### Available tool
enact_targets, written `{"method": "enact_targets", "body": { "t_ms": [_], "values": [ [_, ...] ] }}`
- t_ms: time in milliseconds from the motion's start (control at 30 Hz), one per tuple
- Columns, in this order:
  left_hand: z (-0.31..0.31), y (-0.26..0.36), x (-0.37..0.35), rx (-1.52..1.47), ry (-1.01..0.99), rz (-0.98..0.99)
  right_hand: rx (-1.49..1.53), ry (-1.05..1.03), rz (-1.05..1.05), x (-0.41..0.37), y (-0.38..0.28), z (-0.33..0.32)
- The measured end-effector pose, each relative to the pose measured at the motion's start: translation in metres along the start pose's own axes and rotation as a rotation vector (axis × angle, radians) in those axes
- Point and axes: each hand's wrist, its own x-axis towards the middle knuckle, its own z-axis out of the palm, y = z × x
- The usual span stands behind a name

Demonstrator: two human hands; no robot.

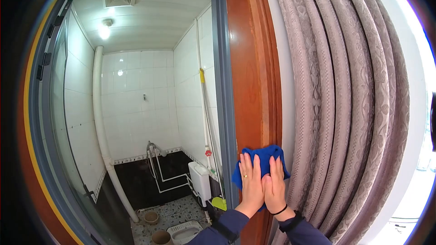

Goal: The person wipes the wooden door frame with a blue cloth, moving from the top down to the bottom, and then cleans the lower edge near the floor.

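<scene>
Pressing on the blue cloth [265, 158], the left hand [252, 182] and right hand [275, 189] lie flat, fingers straight, side by side! The cloth sits beneath both, against the wooden frame [252, 77]; curtain [338, 86] near right, white tank [200, 182] farther left.

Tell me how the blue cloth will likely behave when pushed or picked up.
The blue cloth is probably floppy, since its edges crumple in folds. It is likely light: the left hand and right hand cover much of it. Pushed along the wooden frame, it would probably slide easily, as the wood looks smooth.
</scene>
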Motion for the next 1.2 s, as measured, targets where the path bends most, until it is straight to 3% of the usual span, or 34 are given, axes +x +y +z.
{"method": "enact_targets", "body": {
  "t_ms": [267,633,1200],
  "values": [
    [0.005,-0.004,-0.053,0.053,-0.083,-0.043,-0.022,-0.056,0.071,-0.046,0.005,0.002],
    [0.011,0.002,-0.082,0.015,-0.034,-0.084,-0.039,-0.124,0.109,-0.071,0.011,0.000],
    [-0.012,0.011,0.099,-0.001,0.084,0.005,-0.080,0.001,-0.198,0.108,-0.029,-0.026]
  ]
}}
